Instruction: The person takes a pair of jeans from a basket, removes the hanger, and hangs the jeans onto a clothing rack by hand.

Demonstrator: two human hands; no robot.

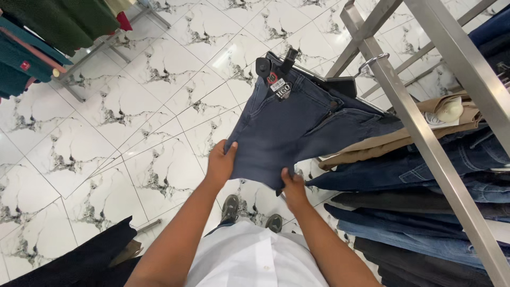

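The dark blue jeans (292, 127) hang from a clip hanger (276, 64) at twelve o'clock; the left hand (220, 162) pinches the fabric edge, the right hand (292, 186) grips the bottom fold; an even tension would likely keep them on the metal rack (425, 138).

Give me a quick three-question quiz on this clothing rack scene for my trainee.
1. True or false: both hands grip the dark blue jeans.
2. Which hand holds the jeans' lower edge: left hand or right hand?
3. What does the jeans' waistband hang from?

Key:
1. True.
2. Right hand; the left hand's fingers hold the side edge.
3. A black clip hanger, beside the steel rack of folded trousers.
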